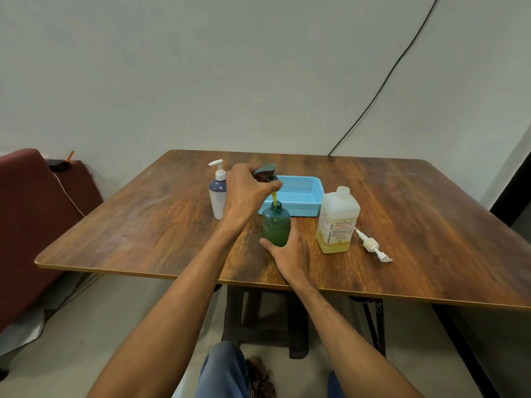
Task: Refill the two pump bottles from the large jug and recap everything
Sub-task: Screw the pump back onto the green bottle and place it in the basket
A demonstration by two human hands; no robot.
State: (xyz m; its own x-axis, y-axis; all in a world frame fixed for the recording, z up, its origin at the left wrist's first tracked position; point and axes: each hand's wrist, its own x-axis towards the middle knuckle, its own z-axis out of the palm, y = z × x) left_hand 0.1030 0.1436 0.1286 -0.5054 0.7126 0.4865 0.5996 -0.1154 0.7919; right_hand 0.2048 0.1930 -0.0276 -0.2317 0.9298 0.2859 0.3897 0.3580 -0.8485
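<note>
A green translucent bottle (276, 225) stands upright near the table's middle, with its neck uncapped. My right hand (287, 254) grips its base from the front. My left hand (247, 191) holds a grey pump head (265, 171) above the bottle, and the pump's yellow tube (274, 200) dips into the neck. A white and purple pump bottle (217, 193) with its pump on stands to the left. The large jug (337, 222), capped and holding yellow liquid low down, stands to the right. A loose white pump (372, 245) lies beside the jug.
A light blue plastic basket (298, 193) sits just behind the green bottle. The wooden table (143, 219) has a front edge near my arms. A dark red seat (28, 214) is at the left, and a black cable (382, 84) runs down the wall.
</note>
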